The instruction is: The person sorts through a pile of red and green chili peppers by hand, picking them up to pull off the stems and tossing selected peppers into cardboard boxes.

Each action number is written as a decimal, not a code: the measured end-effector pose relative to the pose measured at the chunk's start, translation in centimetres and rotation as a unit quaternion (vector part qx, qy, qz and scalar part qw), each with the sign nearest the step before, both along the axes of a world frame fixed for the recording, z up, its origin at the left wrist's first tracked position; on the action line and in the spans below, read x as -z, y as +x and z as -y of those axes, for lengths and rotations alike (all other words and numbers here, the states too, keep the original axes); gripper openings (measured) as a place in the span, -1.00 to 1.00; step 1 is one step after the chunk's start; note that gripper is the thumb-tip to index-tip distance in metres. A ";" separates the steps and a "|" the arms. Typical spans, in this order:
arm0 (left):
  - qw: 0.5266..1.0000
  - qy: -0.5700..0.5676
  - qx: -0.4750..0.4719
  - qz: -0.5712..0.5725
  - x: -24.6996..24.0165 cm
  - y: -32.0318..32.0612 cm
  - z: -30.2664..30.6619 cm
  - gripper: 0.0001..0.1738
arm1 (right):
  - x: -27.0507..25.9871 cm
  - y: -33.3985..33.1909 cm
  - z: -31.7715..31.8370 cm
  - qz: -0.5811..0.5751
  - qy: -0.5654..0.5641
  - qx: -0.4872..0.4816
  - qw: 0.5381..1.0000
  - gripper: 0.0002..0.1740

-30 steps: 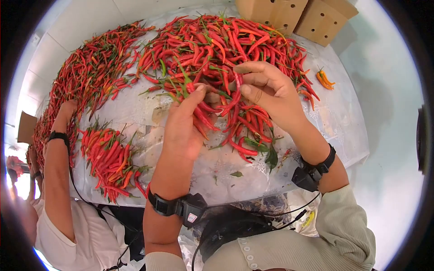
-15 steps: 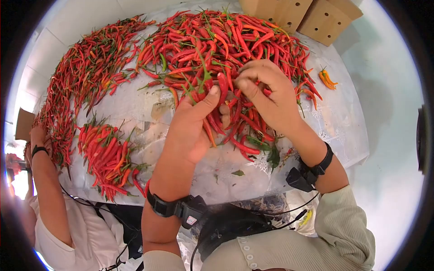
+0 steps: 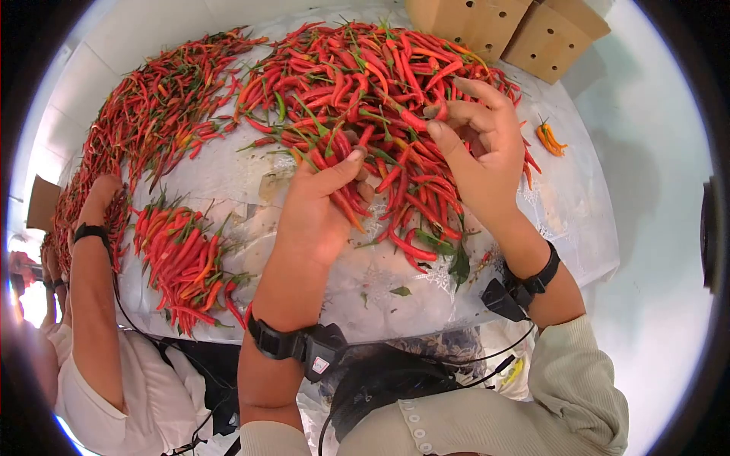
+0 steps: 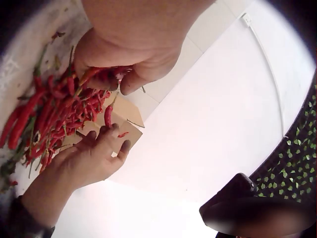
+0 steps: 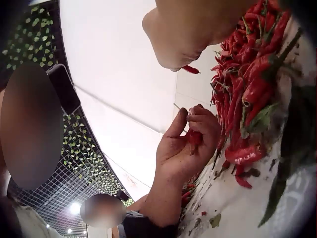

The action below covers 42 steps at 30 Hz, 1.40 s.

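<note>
My left hand grips a small bunch of red chili peppers, thumb laid across them and green stems pointing up. To its right, my right hand pinches one red chili pepper between thumb and fingertips, apart from the bunch. The left wrist view shows this single chili above the right fingertips. In the right wrist view, the bunch sits in the curled left hand. Behind and below both hands spreads a big heap of red chilies.
A smaller pile of chilies lies left of my left forearm. Another long heap runs along the left side, where another person's arm reaches. Cardboard boxes stand at the back right. Orange peppers lie near the right edge.
My right hand has drawn away from the bunch toward the right, with one chili in its fingertips. My left hand keeps its grip, shifting slightly. The other person's arm moved away and came back.
</note>
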<state>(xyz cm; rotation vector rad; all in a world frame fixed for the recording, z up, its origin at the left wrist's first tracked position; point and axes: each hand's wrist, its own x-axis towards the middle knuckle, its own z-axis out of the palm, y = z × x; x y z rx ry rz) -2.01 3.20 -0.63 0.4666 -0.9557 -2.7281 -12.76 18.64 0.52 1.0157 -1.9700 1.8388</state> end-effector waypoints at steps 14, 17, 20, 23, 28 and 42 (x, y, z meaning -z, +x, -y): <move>0.998 -0.009 0.048 -0.047 -0.9 0.1 -1.6 -0.83 | -0.6 2.1 0.3 -0.268 0.073 -0.147 0.949 -0.79; 0.998 -0.038 0.021 -0.041 -0.4 0.0 -1.1 -0.81 | -1.2 1.6 -0.1 -0.269 0.103 -0.121 0.950 -0.81; 0.999 -0.047 -0.010 -0.023 -0.1 0.1 -0.1 -0.81 | -0.8 0.7 0.0 -0.207 0.144 -0.003 0.968 -0.83; 0.999 -0.013 -0.020 -0.033 0.2 0.1 0.4 -0.80 | 0.7 -0.6 -0.1 -0.146 0.216 0.038 0.965 -0.84; 0.999 0.003 -0.008 -0.035 0.0 0.1 0.2 -0.79 | 0.7 -0.4 -0.2 -0.120 0.360 0.033 0.925 -0.77; 0.984 0.160 -0.036 -0.073 0.1 -0.1 1.3 -0.71 | 1.1 -1.0 -0.2 -0.250 0.333 -0.047 0.908 -0.78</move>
